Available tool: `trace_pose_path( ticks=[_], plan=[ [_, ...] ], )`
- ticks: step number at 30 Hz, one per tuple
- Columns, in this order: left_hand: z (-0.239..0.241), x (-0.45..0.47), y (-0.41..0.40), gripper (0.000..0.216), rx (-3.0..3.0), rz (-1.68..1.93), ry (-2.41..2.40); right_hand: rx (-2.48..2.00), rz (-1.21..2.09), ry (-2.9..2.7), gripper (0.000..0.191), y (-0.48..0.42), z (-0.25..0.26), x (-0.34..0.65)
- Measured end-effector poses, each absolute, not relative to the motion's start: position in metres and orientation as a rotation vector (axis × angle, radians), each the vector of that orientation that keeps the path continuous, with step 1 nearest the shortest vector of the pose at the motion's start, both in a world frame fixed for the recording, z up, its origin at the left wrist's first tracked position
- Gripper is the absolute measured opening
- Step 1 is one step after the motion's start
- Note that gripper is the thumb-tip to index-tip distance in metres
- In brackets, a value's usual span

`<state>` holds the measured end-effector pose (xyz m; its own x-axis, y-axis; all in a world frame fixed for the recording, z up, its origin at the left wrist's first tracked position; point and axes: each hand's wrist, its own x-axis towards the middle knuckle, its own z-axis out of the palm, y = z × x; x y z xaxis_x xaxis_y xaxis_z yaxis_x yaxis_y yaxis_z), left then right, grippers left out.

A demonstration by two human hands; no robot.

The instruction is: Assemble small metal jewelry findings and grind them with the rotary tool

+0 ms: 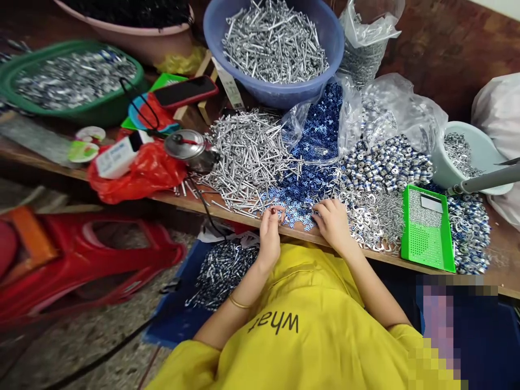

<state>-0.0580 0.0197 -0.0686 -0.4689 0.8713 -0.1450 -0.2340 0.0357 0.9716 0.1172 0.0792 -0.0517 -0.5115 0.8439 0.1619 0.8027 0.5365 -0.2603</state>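
My left hand [270, 230] rests at the table's front edge, fingers curled in a pinch over small blue star-shaped pieces [304, 197]; what it pinches is too small to name. My right hand [333, 221] lies close beside it, fingers bent down onto the same blue pile. A heap of silver pins [244, 157] lies just left of and behind the hands. Silver hook-shaped parts [368, 219] lie to the right of my right hand.
Behind are a blue bowl of pins [331, 40], a plastic bag [349, 116] of blue pieces, silver-blue rollers [385, 162], a white bowl [477, 146] and a green tray [426, 227]. At left: a green basin [69, 108], phone [184, 91], red bag [138, 176]. Below: a blue crate [170, 319], red stools [81, 254].
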Motion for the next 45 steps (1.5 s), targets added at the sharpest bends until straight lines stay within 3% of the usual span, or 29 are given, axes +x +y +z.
trace_pose_path(
  ticks=[9, 27, 33, 38, 45],
  plan=[
    [-0.073, -0.061, 0.013, 0.035, 0.671, 1.549, 1.421, -1.54, 0.082, -2.45, 0.027, 0.083, -0.06, 0.096],
    [-0.077, -0.059, 0.013, 0.037, 0.938, 1.402, 1.553, -1.368, 0.258, -2.485, 0.018, 0.087, -0.069, 0.122],
    [-0.078, -0.061, 0.012, 0.036, 0.947, 1.416, 1.543, -1.285, 0.465, -1.969, 0.019, 0.081, -0.062, 0.134],
    [-0.077, -0.06, 0.011, 0.042, 0.959, 1.38, 1.528, -1.438, 1.096, -1.872, 0.019, 0.053, -0.061, 0.16],
    [-0.068, -0.036, 0.014, 0.036, 0.959, 1.339, 1.41, -1.553, 0.877, -2.146, 0.021, 0.033, -0.067, 0.172]
  ],
)
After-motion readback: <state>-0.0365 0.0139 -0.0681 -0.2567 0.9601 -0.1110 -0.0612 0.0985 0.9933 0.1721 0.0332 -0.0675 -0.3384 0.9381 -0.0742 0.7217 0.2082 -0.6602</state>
